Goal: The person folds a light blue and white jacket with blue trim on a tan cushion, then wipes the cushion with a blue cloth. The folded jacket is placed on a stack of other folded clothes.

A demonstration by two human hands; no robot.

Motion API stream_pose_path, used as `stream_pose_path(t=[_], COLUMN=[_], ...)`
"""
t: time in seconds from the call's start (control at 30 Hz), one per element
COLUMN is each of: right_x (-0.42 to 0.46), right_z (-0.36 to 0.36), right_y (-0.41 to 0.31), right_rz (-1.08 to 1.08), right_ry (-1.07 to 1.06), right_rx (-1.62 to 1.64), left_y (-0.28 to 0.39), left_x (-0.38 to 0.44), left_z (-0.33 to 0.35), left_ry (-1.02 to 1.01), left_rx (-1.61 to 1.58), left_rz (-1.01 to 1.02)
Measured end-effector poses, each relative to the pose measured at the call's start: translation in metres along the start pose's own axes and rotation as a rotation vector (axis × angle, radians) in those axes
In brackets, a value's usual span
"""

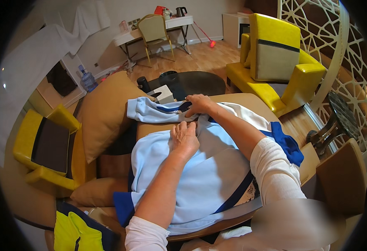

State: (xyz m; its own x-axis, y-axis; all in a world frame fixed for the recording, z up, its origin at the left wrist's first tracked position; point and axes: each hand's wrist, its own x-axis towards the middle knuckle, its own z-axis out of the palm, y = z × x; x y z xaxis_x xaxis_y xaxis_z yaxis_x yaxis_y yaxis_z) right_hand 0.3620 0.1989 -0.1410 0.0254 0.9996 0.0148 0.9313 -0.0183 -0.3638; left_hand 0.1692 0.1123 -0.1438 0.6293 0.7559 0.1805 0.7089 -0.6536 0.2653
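A light blue garment with dark blue trim [208, 169] lies spread over a tan padded seat [252, 100] before me. My left hand [185, 138] rests on its upper part with bent fingers. Just above and to the right, my right hand [199, 105] touches the fabric at the dark blue collar or trim, thumb and fingers spread; whether it pinches cloth is unclear. A light blue sleeve-like part [142, 109] extends left from there. At the right lies a white part ending in a dark blue section [285, 144].
A tan cushion [108, 109] leans at the left, near a yellow armchair [42, 147]. Beyond the seat are a tissue box [163, 94] and a dark oval table [202, 82]. Another yellow armchair [274, 47] stands at the upper right. A neon-yellow garment [76, 232] lies at the lower left.
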Motion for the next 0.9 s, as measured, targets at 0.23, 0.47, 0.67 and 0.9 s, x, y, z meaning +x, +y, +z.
stream_pose_path(t=[0.23, 0.47, 0.67, 0.9], right_x=[-0.025, -0.168, -0.329, -0.402], right_z=[-0.015, -0.107, -0.078, -0.019], right_y=[-0.003, -0.021, -0.015, -0.064], right_rz=[-0.139, -0.323, -0.468, -0.440], right_ry=[0.545, 0.364, 0.066, 0.199], right_rx=[0.292, 1.038, 0.736, 0.446], left_y=[-0.006, -0.030, -0.027, -0.014], left_x=[0.008, 0.017, 0.022, 0.008], left_z=[0.012, 0.028, 0.009, -0.019], left_ry=[0.087, 0.333, 0.367, 0.495], left_rx=[-0.102, -0.009, -0.029, 0.077], left_rz=[0.021, 0.078, 0.081, 0.225])
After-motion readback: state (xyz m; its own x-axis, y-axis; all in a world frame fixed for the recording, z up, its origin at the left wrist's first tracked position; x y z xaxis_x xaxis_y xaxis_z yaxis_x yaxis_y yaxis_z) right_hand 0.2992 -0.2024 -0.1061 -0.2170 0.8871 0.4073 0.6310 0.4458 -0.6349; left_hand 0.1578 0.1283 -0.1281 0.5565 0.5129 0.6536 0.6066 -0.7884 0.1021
